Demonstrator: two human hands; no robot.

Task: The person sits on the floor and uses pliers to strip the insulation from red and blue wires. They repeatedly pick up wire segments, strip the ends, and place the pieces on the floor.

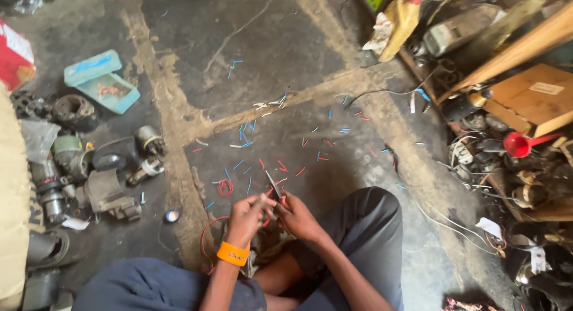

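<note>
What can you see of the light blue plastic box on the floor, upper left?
The light blue plastic box lies open on the concrete floor, its lid hinged back toward the upper left. It looks like thin, scuffed plastic, rectangular with rounded corners. Some small reddish bits sit in the tray; what they are cannot be told. It lies just above the pile of grimy metal motor parts, far from both hands, and nothing holds it.
</note>
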